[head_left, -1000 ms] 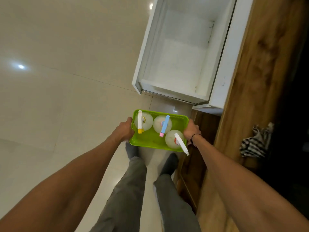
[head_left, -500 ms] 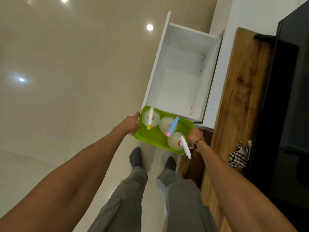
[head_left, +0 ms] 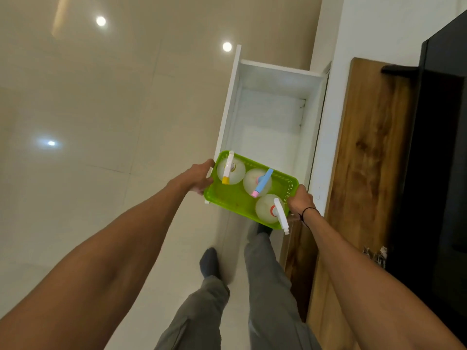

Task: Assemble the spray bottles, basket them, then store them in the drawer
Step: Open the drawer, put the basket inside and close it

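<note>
I'm looking down from head height at a glossy cream tile floor [head_left: 106, 117] that mirrors three ceiling lights. A white drawer [head_left: 267, 122] stands pulled out from a white cabinet front [head_left: 328, 127] on my right, its inside bare and pale. Right of that runs a wood-grain panel [head_left: 374, 152], and beyond it a dark, glossy black surface [head_left: 444, 147] fills the edge of view. A bit of striped cloth [head_left: 376, 256] shows at the panel's far edge, too small to make out further.

I carry the green basket [head_left: 227, 198] over the near end of the drawer, its far corner overlapping the drawer's front edge. My left hand [head_left: 199, 176] grips the basket's left rim, fingers curled around it. My right hand [head_left: 300, 202], a black band on its wrist, is clamped on the right rim. The basket sits tilted in view, right end closer to me.

Three pale round bottles stand inside it: one with a white and yellow sprayer [head_left: 228, 168] at the far left, one with a blue and pink sprayer [head_left: 262, 182] in the middle, and one with a white sprayer [head_left: 280, 214] at the near right, whose nozzle pokes past the rim.

Below, my grey trousers [head_left: 267, 294] and dark socks [head_left: 209, 261] stand on the tiles beside the cabinet.
</note>
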A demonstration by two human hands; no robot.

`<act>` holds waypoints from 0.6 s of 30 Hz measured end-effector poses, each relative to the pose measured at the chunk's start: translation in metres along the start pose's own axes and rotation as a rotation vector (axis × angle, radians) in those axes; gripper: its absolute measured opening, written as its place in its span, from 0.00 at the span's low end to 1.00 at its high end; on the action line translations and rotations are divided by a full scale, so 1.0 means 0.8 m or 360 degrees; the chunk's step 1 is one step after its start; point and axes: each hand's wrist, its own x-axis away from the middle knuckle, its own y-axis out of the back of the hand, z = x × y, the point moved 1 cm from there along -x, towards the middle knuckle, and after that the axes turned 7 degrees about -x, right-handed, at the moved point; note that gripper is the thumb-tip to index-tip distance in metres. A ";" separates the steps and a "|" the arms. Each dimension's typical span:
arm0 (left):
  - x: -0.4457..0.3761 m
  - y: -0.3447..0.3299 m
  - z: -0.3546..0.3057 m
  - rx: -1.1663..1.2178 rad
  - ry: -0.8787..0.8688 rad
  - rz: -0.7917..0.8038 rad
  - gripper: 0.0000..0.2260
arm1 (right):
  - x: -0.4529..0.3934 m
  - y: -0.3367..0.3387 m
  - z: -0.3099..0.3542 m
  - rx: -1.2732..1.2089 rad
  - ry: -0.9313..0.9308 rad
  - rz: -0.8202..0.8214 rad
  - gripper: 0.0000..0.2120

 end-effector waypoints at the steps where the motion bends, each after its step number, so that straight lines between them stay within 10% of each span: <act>1: -0.012 0.013 -0.011 -0.0012 -0.0002 0.0006 0.16 | -0.007 0.008 0.006 -0.0029 -0.0028 0.0008 0.19; 18: -0.210 0.174 -0.140 -0.0858 -0.0182 -0.0149 0.24 | -0.104 0.006 0.071 -0.1186 -0.0466 0.0080 0.19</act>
